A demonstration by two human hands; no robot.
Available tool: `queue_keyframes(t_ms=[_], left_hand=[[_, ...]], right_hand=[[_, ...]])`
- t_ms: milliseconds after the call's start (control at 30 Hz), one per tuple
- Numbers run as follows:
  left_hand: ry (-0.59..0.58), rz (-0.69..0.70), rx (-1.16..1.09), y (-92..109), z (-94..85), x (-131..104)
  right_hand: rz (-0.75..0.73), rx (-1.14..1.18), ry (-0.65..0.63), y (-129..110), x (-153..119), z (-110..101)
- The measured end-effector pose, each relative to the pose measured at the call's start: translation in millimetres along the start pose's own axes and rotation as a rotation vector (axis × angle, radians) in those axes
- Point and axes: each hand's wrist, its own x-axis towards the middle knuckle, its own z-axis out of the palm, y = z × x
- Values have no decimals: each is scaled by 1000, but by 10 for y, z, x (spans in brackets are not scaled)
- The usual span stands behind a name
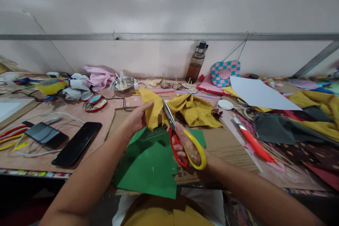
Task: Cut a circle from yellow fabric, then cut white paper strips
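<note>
My left hand [139,117] pinches a piece of yellow fabric [153,107] above the middle of the table. Wrapped round the handles of a pair of scissors [194,148], one loop red and one yellow, is my right hand [183,141]. The blades point up and away, against the yellow fabric between the two hands. More of the crumpled yellow fabric [198,111] spreads to the right behind the scissors. Below the hands a green sheet [150,164] lies on brown cardboard [227,152], its near edge over the table edge.
Two phones [76,143] and cables lie at the left. Behind stand a metal bowl [124,84] and a dark bottle [196,62]. At the right are a white sheet [262,93], a red-handled cutter [254,141] and piled fabric [280,127]. A checkered heart-shaped piece [226,73] hangs behind.
</note>
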Motion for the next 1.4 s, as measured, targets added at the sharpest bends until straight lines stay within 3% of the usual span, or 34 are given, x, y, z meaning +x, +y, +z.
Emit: queue_keyframes(t_ms=[100, 300, 467, 600, 667, 867, 1100, 1233, 1400], left_hand=[[11, -63, 3, 8, -36, 19], [-103, 83, -114, 57, -73, -60], [-258, 258, -225, -150, -38, -35], [-307, 398, -242, -339, 29, 1], [-275, 417, -253, -377, 59, 12], [-34, 377, -308, -305, 97, 18], [70, 292, -259, -257, 145, -9], [88, 274, -262, -237, 142, 16], [14, 258, -310, -191, 135, 2]], right_hand=[[24, 68, 26, -12, 14, -9], [18, 190, 55, -7, 36, -8], [-9, 228, 34, 22, 61, -16], [-58, 175, 24, 30, 65, -5], [-72, 120, 29, 29, 60, 7], [-79, -67, 47, 2, 16, 51], [-47, -138, 61, -21, -31, 88], [-36, -184, 41, -37, -37, 87], [2, -179, 29, -41, -47, 84]])
